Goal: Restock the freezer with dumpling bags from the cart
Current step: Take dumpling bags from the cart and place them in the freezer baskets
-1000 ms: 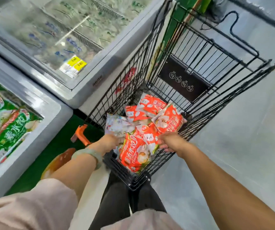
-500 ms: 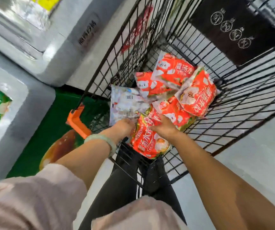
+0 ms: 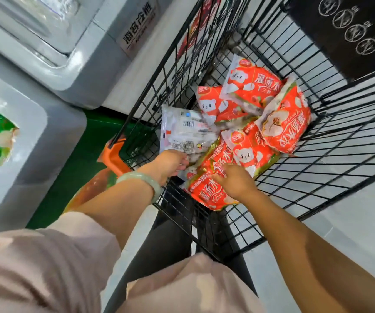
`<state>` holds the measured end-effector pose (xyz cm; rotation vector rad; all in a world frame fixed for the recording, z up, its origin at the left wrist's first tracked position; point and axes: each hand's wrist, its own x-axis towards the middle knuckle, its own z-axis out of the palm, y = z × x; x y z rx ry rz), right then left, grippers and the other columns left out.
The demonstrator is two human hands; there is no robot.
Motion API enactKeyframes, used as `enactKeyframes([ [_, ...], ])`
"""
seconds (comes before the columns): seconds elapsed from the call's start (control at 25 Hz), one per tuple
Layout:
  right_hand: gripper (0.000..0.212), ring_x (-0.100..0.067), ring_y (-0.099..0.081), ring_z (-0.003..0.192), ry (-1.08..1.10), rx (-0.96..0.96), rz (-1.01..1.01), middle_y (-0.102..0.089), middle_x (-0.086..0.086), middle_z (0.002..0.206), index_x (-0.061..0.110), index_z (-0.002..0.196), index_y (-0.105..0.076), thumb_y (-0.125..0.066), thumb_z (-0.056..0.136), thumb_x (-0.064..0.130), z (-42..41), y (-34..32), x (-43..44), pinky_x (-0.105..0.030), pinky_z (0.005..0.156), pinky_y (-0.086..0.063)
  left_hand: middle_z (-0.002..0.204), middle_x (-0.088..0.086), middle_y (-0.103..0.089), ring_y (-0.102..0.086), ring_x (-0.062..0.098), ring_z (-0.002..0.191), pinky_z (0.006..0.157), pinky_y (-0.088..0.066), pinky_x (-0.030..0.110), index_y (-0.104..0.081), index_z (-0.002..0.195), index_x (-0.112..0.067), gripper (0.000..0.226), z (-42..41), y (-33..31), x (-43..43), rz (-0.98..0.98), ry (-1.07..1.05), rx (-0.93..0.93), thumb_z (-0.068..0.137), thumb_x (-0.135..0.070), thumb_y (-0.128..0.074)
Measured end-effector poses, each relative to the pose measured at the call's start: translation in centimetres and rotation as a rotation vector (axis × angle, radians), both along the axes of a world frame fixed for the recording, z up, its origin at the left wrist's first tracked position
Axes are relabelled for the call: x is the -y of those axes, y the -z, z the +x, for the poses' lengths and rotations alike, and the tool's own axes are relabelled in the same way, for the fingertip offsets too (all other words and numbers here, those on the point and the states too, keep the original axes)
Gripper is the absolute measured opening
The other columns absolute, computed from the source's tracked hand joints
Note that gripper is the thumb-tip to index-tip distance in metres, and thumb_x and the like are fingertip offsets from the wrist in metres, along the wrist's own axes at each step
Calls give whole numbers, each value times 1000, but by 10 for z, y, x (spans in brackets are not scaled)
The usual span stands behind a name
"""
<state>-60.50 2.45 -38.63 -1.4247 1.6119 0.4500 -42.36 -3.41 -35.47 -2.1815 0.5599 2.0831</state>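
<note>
While reaching into the wire cart (image 3: 317, 177), rests left hand (image 3: 170, 163) on the near edge of a white-backed dumpling bag (image 3: 186, 132) and right hand (image 3: 234, 179) atop the nearest red dumpling bag (image 3: 207, 193); cannot tell whether either grips. Probably handles as stiff frozen lumps in slick film, fairly heavy: better cupped under the belly or taken by a side edge. Counts six bags beyond the fingers: five red, one white-backed.

Green floor mat (image 3: 75, 159) at left, an orange-brown picture (image 3: 91, 190) printed along its near edge. Pale green bangle (image 3: 141, 180) round a wrist — loose pink sleeve (image 3: 37, 267) just behind it. Black trousers (image 3: 159, 242) below, at centre; pale grey floor (image 3: 351, 224) at right.
</note>
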Motion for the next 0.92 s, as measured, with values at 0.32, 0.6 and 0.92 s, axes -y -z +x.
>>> enactKeyframes([
  [0.32, 75, -25, -56, 119, 736, 412, 274, -57, -6, 133, 7, 132, -50, -54, 82, 62, -13, -63, 17, -43, 105, -42, 112, 8, -57, -53, 16, 90, 69, -43, 25, -54, 120, -6, 26, -2, -50, -8, -94, -53, -19, 100, -12, -38],
  [0.6, 24, -21, -69, 89, 1020, 700, 162, -76, -1, 79, 14, 92, -66, -54, 94, 35, -19, -162, 49, -42, 94, -49, 73, 2, -50, -56, 3, 43, 37, -43, 11, -48, 72, -16, 28, 2, -114, -26, -280, -318, -5, 99, -13, -42],
  [0.92, 22, -22, -69, 86, 988, 949, 136, -75, -8, 85, 9, 95, -67, -56, 93, 27, -24, -273, 35, -36, 85, -54, 113, 10, -69, -67, 24, 96, 86, -54, 35, -66, 103, -20, 69, 19, -206, -60, -365, -437, -153, 74, -79, -45],
])
